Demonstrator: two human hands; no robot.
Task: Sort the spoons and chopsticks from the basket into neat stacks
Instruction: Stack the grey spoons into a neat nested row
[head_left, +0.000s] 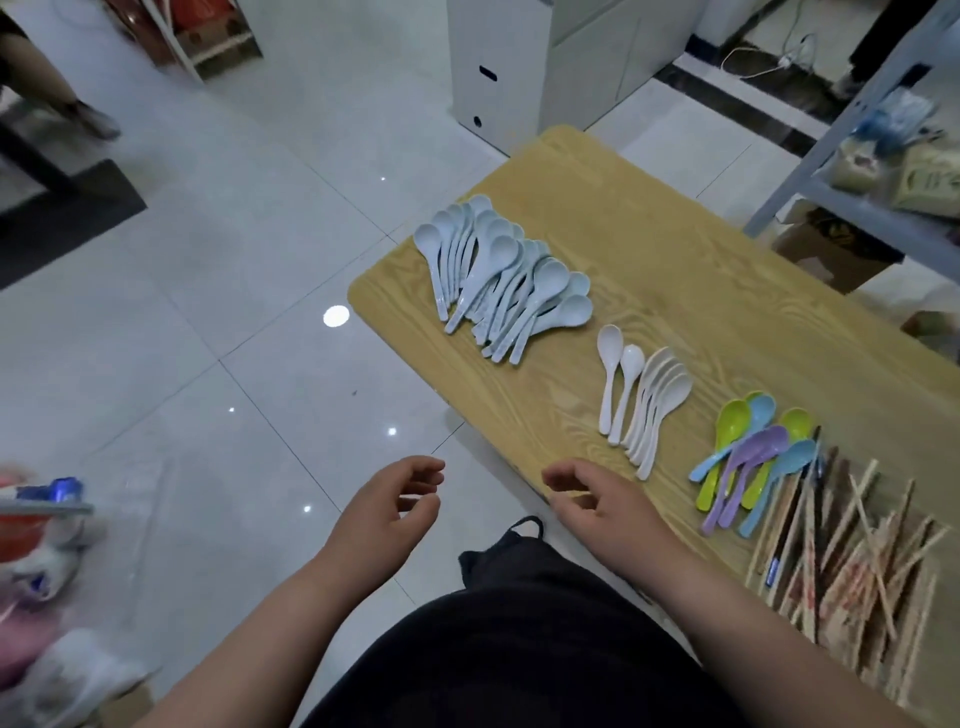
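- A person in dark clothing (519, 649) stands at the near left corner of a wooden table (675, 270), with both bare forearms held out ahead
- The left hand (395, 504) hangs over the pale tiled floor (234, 312), just left of the table's edge; its fingers are loosely curled with a narrow gap to the thumb, and they hold nothing
- The right hand (597, 499) hovers at the table's near edge, close to the handles of the white spoons (639, 400); its fingers are also loosely curled, thumb and forefinger a little apart, with nothing between them
- Pale blue spoons (498, 280) lie in a fanned, overlapping heap at the far left of the table, bowls pointing away and handles toward the person
- The white spoons sit in the middle of the table: two lie singly on the left, and the rest are nested together just beside them
- Coloured spoons (748, 457) in green, blue and purple overlap in a loose bunch to the right of the white ones
- Chopsticks (852, 545), mostly pale wood with a few dark ones, lie in an untidy criss-crossed pile at the near right, touching the coloured spoons
- A white cabinet (498, 78) stands beyond the table's far end, and a grey metal shelf (857, 197) with boxes stands at the far right
- Blurred plastic bags (52, 649) lie on the floor at the near left
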